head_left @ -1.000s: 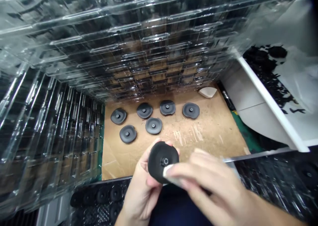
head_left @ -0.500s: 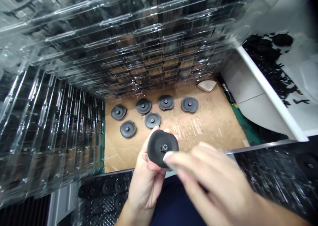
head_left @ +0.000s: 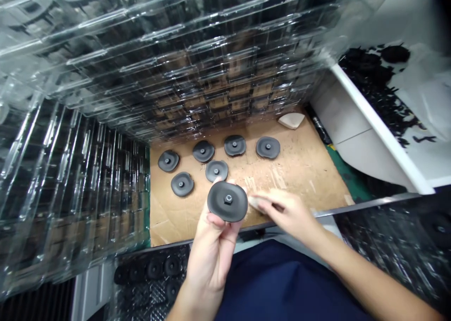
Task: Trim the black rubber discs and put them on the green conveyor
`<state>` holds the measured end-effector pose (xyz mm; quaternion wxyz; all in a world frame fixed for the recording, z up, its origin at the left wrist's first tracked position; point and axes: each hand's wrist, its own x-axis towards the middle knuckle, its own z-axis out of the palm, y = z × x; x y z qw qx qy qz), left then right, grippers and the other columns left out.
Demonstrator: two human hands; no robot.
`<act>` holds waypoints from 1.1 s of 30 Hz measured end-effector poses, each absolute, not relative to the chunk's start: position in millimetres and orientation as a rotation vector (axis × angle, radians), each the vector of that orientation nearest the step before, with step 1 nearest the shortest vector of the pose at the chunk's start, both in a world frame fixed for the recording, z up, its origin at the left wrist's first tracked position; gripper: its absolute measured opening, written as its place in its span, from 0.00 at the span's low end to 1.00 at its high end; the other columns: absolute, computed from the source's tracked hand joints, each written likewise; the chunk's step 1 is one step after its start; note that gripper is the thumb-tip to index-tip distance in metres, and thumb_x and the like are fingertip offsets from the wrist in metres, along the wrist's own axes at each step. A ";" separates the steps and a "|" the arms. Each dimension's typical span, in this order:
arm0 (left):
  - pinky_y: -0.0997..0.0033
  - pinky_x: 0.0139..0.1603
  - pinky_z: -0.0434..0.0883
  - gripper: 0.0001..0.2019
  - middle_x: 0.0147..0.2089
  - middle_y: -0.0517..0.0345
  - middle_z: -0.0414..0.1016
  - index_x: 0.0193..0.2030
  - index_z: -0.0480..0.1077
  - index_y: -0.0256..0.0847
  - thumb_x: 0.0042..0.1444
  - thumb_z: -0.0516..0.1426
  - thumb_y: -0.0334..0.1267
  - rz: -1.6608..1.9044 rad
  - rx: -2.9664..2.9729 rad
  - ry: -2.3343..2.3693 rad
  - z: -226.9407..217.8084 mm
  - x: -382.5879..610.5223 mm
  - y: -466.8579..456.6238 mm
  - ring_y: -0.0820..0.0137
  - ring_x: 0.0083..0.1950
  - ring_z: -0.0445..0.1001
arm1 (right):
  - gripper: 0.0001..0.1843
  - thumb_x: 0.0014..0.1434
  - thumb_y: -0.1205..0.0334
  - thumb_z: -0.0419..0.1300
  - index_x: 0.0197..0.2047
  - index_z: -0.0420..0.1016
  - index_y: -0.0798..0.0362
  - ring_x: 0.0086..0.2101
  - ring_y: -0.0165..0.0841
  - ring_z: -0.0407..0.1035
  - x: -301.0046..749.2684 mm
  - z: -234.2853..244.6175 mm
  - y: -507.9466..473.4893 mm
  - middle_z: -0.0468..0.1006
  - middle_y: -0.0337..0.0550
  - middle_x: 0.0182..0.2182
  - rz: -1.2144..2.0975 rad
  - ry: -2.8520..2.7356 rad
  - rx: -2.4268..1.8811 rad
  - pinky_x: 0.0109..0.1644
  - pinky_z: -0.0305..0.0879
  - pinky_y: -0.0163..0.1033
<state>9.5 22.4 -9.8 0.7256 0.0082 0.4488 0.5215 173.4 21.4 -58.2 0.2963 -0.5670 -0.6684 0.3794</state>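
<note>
In my left hand (head_left: 207,250) is a black disc (head_left: 220,206) with a wavy rim and a small hex boss at its centre. The fingers grip it from below and behind, boss side facing up. Just right of its edge, my right hand (head_left: 285,210) pinches a small whitish pad (head_left: 256,201), mostly covered by the fingers. Beyond my hands, several similar discs lie apart on a cardboard sheet (head_left: 299,170), among them a near disc (head_left: 216,170) and a right-hand disc (head_left: 268,147).
Clear plastic trays (head_left: 211,67) rise in tall stacks behind and at left. A white wedge-shaped piece (head_left: 291,120) and a black marker-like tube (head_left: 319,126) lie at the back right. Past a white panel (head_left: 384,128) are scattered black parts (head_left: 373,81). More discs (head_left: 155,268) fill a tray below left.
My right hand has drawn back from the disc's face to beside its right edge, keeping the whitish pad. The disc in my left hand has tilted and shifted slightly up and left.
</note>
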 end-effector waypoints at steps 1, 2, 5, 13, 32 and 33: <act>0.71 0.51 0.73 0.26 0.51 0.52 0.77 0.57 0.67 0.44 0.49 0.62 0.32 1.149 0.034 0.998 -9.6 11.4 22.2 0.64 0.54 0.72 | 0.12 0.62 0.62 0.54 0.45 0.76 0.51 0.37 0.33 0.74 171.7 -45.8 25.5 0.80 0.42 0.37 0.987 -1.723 -1.525 0.40 0.71 0.38; 0.72 0.50 0.73 0.25 0.50 0.52 0.77 0.55 0.68 0.43 0.49 0.63 0.35 1.147 0.057 0.999 -9.5 13.4 21.9 0.63 0.54 0.73 | 0.12 0.63 0.61 0.53 0.47 0.75 0.51 0.41 0.34 0.73 169.3 -31.5 30.1 0.79 0.43 0.42 0.952 -1.669 -1.524 0.43 0.71 0.39; 0.72 0.51 0.72 0.25 0.49 0.54 0.78 0.53 0.71 0.45 0.45 0.65 0.39 1.095 0.135 0.958 -9.8 16.3 20.3 0.65 0.52 0.74 | 0.13 0.63 0.65 0.52 0.49 0.72 0.52 0.45 0.34 0.71 157.9 9.0 38.8 0.77 0.43 0.46 0.780 -1.640 -1.332 0.49 0.68 0.40; 0.81 0.42 0.75 0.15 0.38 0.65 0.82 0.39 0.77 0.49 0.42 0.67 0.33 1.043 0.159 0.926 -7.4 10.5 18.6 0.74 0.41 0.79 | 0.11 0.61 0.72 0.51 0.43 0.74 0.58 0.35 0.29 0.70 140.7 25.4 41.3 0.79 0.41 0.36 0.884 -1.911 -1.104 0.42 0.65 0.35; 0.68 0.55 0.70 0.44 0.50 0.57 0.79 0.65 0.49 0.57 0.42 0.64 0.47 0.928 0.052 0.756 -7.2 -8.8 15.7 0.64 0.51 0.76 | 0.13 0.64 0.60 0.51 0.47 0.75 0.49 0.38 0.34 0.70 187.4 -50.2 44.4 0.77 0.41 0.37 0.884 -1.862 -1.419 0.42 0.67 0.39; 0.69 0.55 0.70 0.45 0.50 0.56 0.79 0.66 0.47 0.56 0.42 0.64 0.46 0.955 0.026 0.766 -8.6 -9.2 16.4 0.64 0.51 0.75 | 0.14 0.64 0.60 0.51 0.47 0.75 0.50 0.38 0.37 0.69 187.8 -64.4 39.4 0.76 0.44 0.36 0.828 -1.880 -1.489 0.43 0.67 0.43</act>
